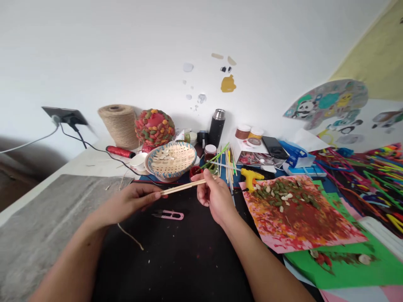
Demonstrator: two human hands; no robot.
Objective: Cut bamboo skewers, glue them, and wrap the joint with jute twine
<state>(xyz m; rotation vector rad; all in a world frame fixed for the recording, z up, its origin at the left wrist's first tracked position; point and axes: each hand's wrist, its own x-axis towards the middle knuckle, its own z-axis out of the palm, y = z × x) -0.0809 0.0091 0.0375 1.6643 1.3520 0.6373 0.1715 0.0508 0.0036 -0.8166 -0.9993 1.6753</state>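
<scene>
"Wooden sticks [182, 187], thin and pale, are stretched between the two hands, yes?"

"Yes, that is correct. The left hand [138, 199] pinches their one end with thumb and fingers, and the right hand [217, 197] holds the other end near its thumb tip."

"Are the hands open?"

"No, both are closed in a light grip (the lower fingers of the right one are curled loosely). The sticks are above the black mat [170, 264], and they rise a little toward the right."

"And what is below them?"

"Pink-handled thread snips [173, 215] lie flat on the mat, near the left hand. A loose piece of twine [130, 235] is also there."

"What stands behind?"

"A woven basket [171, 159] with blue edging, and behind it, to the left, a round object covered with coloured pieces [154, 128]. Beside this one is a big spool of twine [118, 126], on the white surface [85, 157]. A black flask [217, 128] stands near the wall."

"On the right side?"

"A yellow glue gun [251, 178], then a pink sheet with paint [292, 226], which partly covers a green sheet [355, 268]."
</scene>
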